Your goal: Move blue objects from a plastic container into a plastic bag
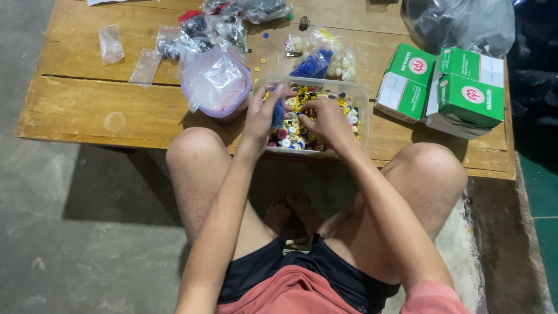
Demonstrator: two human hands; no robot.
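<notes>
A low wooden table (87,99) of worn, pale planks fills the upper part of the view, standing on a grey concrete floor (70,232) that is stained and patchy. At three o'clock a strip of green floor (540,197) runs along the edge.

Near the table's front edge, at twelve o'clock from the seated person's knees, sits a clear plastic tub (360,93) full of small buttons (349,110) — yellow, white, blue, red. The left hand (264,113) is at the tub's nine o'clock side, fingers curled closed around a small bag of blue pieces (277,113). The right hand (325,119) lies over the buttons at the tub's middle, fingers bent narrowly down into them; whether it pinches anything I cannot tell.

Just beside the tub at ten o'clock rests a round lilac container (200,87) stuffed with clear bags. At twelve o'clock, beyond the tub, lie filled clear packets (317,55), one with blue pieces, others whitish. Farther at eleven o'clock a heap of dark-filled packets (209,29) spreads out, with empty little bags (110,43) well apart at ten o'clock. At two o'clock stand green and white boxes (465,93) — and behind them a grey plastic sack (459,23).
</notes>
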